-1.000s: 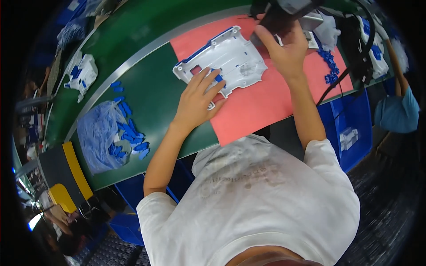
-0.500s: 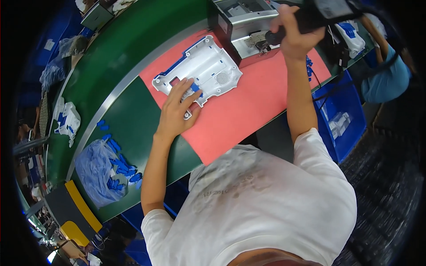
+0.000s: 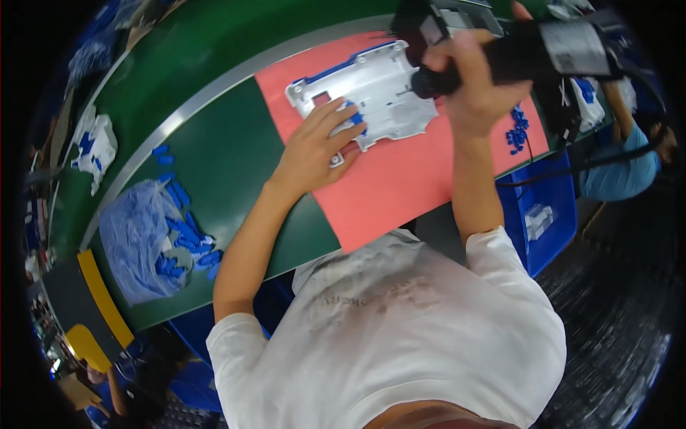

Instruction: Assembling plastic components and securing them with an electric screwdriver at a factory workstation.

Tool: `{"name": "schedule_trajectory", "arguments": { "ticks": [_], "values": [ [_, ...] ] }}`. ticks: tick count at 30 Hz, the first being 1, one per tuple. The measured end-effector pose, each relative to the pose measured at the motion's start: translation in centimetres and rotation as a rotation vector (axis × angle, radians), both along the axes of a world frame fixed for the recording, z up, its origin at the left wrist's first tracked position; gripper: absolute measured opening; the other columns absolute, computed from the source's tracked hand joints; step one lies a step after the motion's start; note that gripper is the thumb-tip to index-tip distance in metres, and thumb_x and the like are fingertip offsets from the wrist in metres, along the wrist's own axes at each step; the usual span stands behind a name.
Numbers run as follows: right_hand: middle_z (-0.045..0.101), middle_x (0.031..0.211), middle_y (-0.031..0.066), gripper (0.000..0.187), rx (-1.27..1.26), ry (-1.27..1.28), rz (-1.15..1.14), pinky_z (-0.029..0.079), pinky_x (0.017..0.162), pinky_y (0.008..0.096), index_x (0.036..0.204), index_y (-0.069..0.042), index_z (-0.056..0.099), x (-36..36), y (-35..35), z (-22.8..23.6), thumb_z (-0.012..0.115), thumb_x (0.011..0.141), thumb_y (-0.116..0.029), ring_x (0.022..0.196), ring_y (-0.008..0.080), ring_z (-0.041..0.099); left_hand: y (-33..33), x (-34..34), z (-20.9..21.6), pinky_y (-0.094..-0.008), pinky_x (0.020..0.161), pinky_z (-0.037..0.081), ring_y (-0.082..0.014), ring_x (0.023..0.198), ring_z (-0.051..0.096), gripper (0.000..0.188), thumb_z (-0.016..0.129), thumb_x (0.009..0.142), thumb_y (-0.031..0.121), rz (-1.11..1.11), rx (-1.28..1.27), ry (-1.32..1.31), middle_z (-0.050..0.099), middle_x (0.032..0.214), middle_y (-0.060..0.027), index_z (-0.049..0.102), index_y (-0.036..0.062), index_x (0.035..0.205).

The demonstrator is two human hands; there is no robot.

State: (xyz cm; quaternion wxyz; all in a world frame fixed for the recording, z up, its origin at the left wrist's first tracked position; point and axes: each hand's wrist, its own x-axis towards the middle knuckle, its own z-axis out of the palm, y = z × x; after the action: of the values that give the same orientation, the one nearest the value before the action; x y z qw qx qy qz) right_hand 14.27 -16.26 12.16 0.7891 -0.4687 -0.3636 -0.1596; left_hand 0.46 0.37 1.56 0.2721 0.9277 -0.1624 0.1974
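Observation:
My left hand [image 3: 318, 146] grips the lower left part of a white plastic housing [image 3: 393, 107], its fingers spread over a blue insert [image 3: 356, 118] and its thumb at the near edge. The housing lies with its hollow, ribbed side up on a pink mat [image 3: 400, 179]. Closed round a black corded electric screwdriver [image 3: 522, 56] is my right hand [image 3: 475, 89], a little smeared by motion. The screwdriver's nose is over the right end of the housing; whether its tip touches cannot be made out.
Behind the screwdriver stands a metal-and-black box device [image 3: 464, 18]. Small blue parts [image 3: 517, 130] lie at the mat's right. A plastic bag [image 3: 139, 239] with blue pieces sits left on the green bench [image 3: 236, 143]. A blue bin [image 3: 554, 214] and another person [image 3: 622, 168] are at right.
My right hand has brought the screwdriver from the box device leftward to the housing's right end. My left hand stays on the housing. The whole view has shifted.

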Motion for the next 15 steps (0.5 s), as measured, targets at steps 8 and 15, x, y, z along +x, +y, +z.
{"name": "schedule_trajectory", "arguments": {
  "ticks": [8, 15],
  "values": [
    [0.058, 0.063, 0.0034, 0.057, -0.111, 0.055, 0.062, 0.05, 0.057, 0.0279, 0.129, 0.006, 0.038, -0.7, 6.6, -5.2, 0.064, 0.078, 0.013, 0.049, 0.0123, 0.056, -0.1, 0.3, -0.6, -0.0447, 0.102, 0.046, -0.0318, 0.125, 0.05, 0.034, 0.072, 0.074, 0.015, 0.008, -0.025, -0.038, 0.06, 0.125, -0.009, 0.069, 0.0063, 0.107],
    [0.057, 0.062, 0.0042, 0.057, -0.132, 0.03, 0.073, 0.051, 0.057, 0.0297, 0.128, 0.006, 0.037, -0.5, 6.7, -5.6, 0.06, 0.077, 0.016, 0.049, 0.0131, 0.055, 0.0, 0.2, -0.9, -0.0434, 0.102, 0.046, -0.0303, 0.126, 0.051, 0.034, 0.073, 0.073, 0.015, 0.016, -0.019, -0.028, 0.061, 0.124, -0.0074, 0.07, 0.0077, 0.107]
  ]
}}
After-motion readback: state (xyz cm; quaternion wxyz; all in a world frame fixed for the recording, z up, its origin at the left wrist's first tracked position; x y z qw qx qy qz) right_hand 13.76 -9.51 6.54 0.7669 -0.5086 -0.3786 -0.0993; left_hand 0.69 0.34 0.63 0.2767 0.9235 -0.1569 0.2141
